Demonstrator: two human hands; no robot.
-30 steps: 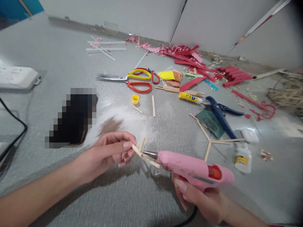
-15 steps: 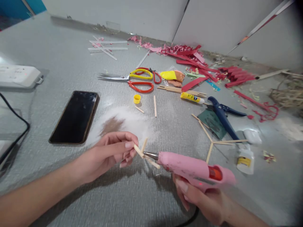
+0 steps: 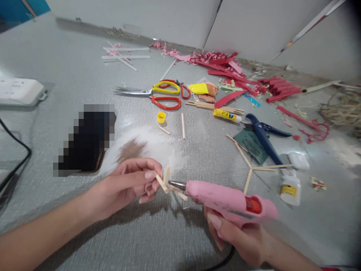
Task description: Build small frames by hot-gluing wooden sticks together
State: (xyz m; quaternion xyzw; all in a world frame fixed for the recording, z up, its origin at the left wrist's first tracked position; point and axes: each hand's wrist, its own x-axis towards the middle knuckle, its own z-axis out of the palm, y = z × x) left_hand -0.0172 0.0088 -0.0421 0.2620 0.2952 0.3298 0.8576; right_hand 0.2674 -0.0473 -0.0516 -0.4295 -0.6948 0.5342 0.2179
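Between the thumb and fingers of my left hand (image 3: 138,180) is pinched a small joint of wooden sticks (image 3: 162,183), its pieces meeting at angles. My right hand (image 3: 234,233) is wrapped round the handle of a pink hot glue gun (image 3: 220,194). The gun's metal nozzle (image 3: 177,184) points left and meets the sticks close to where they join; whether glue is flowing cannot be made out. Another branched stick frame (image 3: 250,169) lies on the table to the right. Two loose stick pieces, one longer (image 3: 183,126) and one short (image 3: 164,130), lie beyond my hands.
Scissors (image 3: 166,102), a glue stick (image 3: 227,115), its yellow cap (image 3: 161,117) and blue pruning shears (image 3: 265,139) lie farther back. A blurred-out phone (image 3: 87,143) is at left, near white powder (image 3: 166,145). A small glue bottle (image 3: 290,190) stands right. Red paper strips (image 3: 234,75) line the wall.
The held sticks have turned slightly, with the upright piece now steeper. Both hands and the glue gun appear shifted a little left, along with the whole view.
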